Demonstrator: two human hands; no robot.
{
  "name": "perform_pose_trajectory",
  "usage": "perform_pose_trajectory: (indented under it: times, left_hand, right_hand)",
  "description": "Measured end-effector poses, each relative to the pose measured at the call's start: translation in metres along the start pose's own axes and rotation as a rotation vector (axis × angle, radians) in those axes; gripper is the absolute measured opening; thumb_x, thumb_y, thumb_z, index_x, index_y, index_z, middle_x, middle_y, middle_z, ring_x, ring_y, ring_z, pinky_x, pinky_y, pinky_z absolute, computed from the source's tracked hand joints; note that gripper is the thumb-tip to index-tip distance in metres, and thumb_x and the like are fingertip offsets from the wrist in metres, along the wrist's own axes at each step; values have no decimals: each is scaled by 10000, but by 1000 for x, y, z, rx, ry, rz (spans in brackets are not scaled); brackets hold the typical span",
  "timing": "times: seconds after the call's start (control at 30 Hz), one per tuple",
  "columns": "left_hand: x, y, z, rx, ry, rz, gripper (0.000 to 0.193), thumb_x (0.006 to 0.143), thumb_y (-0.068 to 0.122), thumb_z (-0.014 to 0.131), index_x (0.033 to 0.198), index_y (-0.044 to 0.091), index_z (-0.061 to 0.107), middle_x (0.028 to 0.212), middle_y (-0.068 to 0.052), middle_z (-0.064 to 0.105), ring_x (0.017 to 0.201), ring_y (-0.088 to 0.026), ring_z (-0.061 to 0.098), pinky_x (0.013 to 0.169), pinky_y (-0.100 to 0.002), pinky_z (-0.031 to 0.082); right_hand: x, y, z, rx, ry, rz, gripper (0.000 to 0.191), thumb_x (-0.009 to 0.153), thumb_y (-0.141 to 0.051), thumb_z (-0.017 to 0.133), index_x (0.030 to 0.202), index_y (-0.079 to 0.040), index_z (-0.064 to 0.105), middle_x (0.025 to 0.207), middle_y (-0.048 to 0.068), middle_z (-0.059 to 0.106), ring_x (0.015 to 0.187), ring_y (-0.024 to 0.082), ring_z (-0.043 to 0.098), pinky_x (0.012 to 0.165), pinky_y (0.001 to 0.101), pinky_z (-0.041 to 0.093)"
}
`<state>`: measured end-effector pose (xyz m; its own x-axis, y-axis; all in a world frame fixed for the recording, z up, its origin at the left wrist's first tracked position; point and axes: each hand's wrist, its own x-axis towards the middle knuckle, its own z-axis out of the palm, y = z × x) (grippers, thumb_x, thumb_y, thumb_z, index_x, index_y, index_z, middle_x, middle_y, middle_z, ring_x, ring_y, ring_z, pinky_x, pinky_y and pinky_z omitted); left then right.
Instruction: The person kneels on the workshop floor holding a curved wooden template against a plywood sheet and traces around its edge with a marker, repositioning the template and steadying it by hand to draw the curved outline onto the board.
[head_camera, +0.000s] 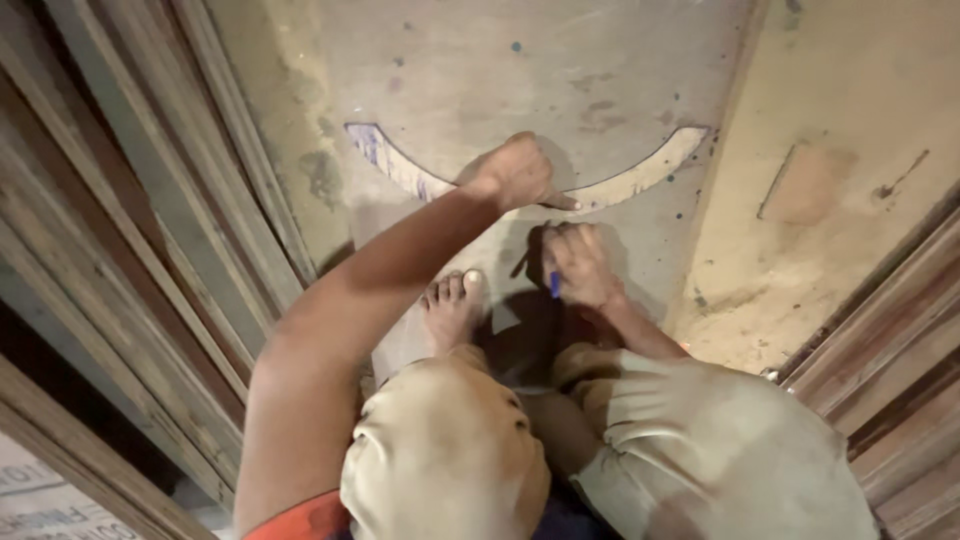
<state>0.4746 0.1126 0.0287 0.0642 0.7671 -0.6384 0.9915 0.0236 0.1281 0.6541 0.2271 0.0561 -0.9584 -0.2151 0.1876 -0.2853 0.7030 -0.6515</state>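
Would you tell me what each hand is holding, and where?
Right hand grips a blue pen along its barrel; left hand presses the curved wooden template.

Warm, dim light falls from above and ahead of me. My hands cast soft shadows onto the board (600, 70) toward my knees. The picture is soft throughout, grainy, with no glare. The stacked frames (130, 250) bend at the edges and darken.

Open board (560, 60) beyond the curved template (640, 175); stacked wooden frames (150, 230) hem the left, more mouldings (890, 340) right; foot (452, 310) blocks near side
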Motion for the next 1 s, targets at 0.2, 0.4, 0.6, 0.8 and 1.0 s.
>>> perform_pose_trajectory:
  times: [0.2, 0.4, 0.6, 0.8, 1.0]
  left_hand:
    - [-9, 4, -13, 114, 36, -11, 543, 1063, 259, 404, 1471, 615, 361, 971, 12, 731, 859, -239, 720, 708, -445, 470]
    - [4, 5, 1, -24, 60, -62, 543, 1087, 608, 285, 1204, 313, 726, 926, -8, 741, 829, -280, 711, 727, -476, 460]
    - [26, 5, 11, -104, 72, -84, 692, 1044, 669, 307, 1040, 158, 773, 883, -46, 755, 769, -303, 718, 619, -491, 496]
    - [33, 18, 25, 148, 325, -196, 443, 991, 530, 490, 936, 212, 793, 855, -18, 736, 840, -266, 665, 795, -470, 430]
    - [31, 9, 13, -83, 201, -88, 560, 998, 628, 457, 928, 194, 803, 895, -17, 754, 901, -253, 664, 827, -428, 425]
  right_hand:
    - [21, -20, 33, -14, -43, -103, 377, 797, -78, 697, 1158, 25, 660, 1011, 173, 648, 894, 377, 586, 802, 480, 466]
    - [12, -5, -15, 11, -62, -44, 371, 754, -65, 707, 1117, -2, 670, 1002, 155, 656, 863, 374, 586, 774, 480, 459]
    - [22, -9, 9, -29, -151, -89, 407, 780, -81, 720, 1178, 4, 707, 987, 152, 647, 882, 371, 603, 793, 487, 477]
    - [75, -29, 78, -72, -141, -305, 427, 807, -119, 688, 1209, 23, 660, 1078, 176, 641, 980, 365, 604, 850, 479, 487]
    - [136, -57, 116, -149, -179, -421, 455, 837, -167, 665, 1239, 43, 635, 1115, 178, 636, 1011, 342, 597, 842, 461, 489]
